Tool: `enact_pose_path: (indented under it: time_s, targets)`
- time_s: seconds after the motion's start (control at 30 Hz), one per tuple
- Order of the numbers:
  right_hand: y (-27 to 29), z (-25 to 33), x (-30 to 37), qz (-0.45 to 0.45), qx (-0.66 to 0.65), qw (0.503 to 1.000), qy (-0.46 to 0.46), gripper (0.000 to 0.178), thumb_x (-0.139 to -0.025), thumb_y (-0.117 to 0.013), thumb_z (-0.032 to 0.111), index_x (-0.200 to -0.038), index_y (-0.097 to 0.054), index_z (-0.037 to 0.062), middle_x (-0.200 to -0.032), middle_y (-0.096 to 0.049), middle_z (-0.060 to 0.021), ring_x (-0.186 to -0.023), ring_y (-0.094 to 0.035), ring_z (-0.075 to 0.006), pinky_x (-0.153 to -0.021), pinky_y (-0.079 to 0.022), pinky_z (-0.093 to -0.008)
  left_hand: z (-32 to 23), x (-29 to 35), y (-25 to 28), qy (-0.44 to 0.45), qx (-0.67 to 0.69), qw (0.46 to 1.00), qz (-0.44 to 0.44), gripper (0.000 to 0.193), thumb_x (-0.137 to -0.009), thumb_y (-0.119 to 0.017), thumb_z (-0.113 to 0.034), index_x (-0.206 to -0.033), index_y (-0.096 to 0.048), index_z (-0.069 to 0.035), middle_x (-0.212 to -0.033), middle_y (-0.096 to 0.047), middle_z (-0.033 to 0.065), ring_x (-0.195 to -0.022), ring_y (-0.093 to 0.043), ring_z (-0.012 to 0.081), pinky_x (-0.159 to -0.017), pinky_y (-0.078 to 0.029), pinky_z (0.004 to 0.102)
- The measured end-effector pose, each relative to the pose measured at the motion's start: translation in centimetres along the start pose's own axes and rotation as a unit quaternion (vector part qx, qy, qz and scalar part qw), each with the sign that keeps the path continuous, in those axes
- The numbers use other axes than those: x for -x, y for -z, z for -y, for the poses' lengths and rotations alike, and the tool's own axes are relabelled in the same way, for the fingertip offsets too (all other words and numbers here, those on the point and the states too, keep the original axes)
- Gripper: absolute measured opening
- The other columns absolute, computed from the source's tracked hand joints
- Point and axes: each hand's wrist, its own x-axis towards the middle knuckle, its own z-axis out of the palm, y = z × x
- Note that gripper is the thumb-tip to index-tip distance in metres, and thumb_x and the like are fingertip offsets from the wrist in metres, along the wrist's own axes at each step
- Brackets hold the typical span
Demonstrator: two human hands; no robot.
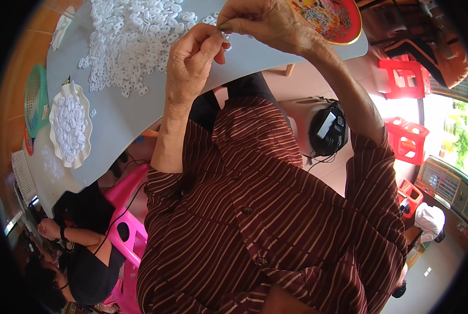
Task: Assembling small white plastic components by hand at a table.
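Observation:
My left hand is closed in a pinch above the table's near edge, with a small white plastic piece at its fingertips. Against it, thumb and fingers pressed together, is my right hand; whatever it pinches is too small to make out. Just left of my hands a large heap of small white plastic pieces with holes spreads over the grey table. A red patterned round tray holding many tiny metallic pieces lies beyond my right forearm.
At the left stands a wavy-rimmed white dish full of similar white pieces, beside a green basket. Another person sits at lower left by a pink chair. Red stools and a black-topped container stand to the right.

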Motion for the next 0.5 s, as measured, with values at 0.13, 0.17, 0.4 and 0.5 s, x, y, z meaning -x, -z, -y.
enact_pose_path:
  time_s: [0.13,0.17,0.4,0.5]
  targets:
    - [-0.2,-0.7,-0.3,0.005,-0.064,0.997,0.041,0.010,-0.084,-0.062,0.007,-0.091,-0.062,0.0003,-0.072,-0.064,-0.0069,-0.064,-0.058,-0.0114,-0.059,-0.047,-0.0270,-0.1,0.0,0.2,-0.012,-0.005,1.000,0.014,0.018,-0.090,-0.057,-0.020,-0.085,-0.061,-0.004,-0.066,-0.060,0.0020,-0.064,-0.056,0.0072,-0.063,-0.044,0.0208]
    - [-0.4,-0.9,-0.3,0.005,-0.064,0.997,0.041,0.010,-0.084,-0.062,0.007,-0.091,-0.062,0.0003,-0.072,-0.064,-0.0069,-0.064,-0.058,-0.0114,-0.059,-0.047,-0.0270,-0.1,0.0,0.2,-0.012,-0.005,1.000,0.013,0.018,-0.090,-0.057,-0.020,-0.085,-0.061,-0.004,-0.066,-0.060,0.0020,-0.064,-0.056,0.0072,-0.063,-0.044,0.0208]
    - [-0.9,-0.5,-0.6,-0.036,-0.037,0.997,0.062,0.015,-0.082,-0.062,0.005,-0.097,-0.058,0.0009,-0.072,-0.063,-0.0070,-0.065,-0.059,-0.0119,-0.062,-0.048,-0.0257,-0.6,0.3,-0.6,-0.020,-0.043,0.998,-0.042,0.016,-0.091,-0.056,-0.017,-0.085,-0.060,-0.002,-0.067,-0.058,0.0008,-0.063,-0.054,0.0077,-0.061,-0.042,0.0213]
    - [-1.3,-0.3,-0.3,-0.071,-0.022,0.996,0.054,0.014,-0.082,-0.062,0.005,-0.095,-0.060,0.0006,-0.072,-0.063,-0.0073,-0.065,-0.059,-0.0124,-0.061,-0.049,-0.0259,-0.8,0.6,-0.9,-0.049,-0.127,0.988,-0.067,0.018,-0.091,-0.055,-0.018,-0.086,-0.061,-0.002,-0.071,-0.059,0.0001,-0.064,-0.051,0.0069,-0.061,-0.039,0.0210]
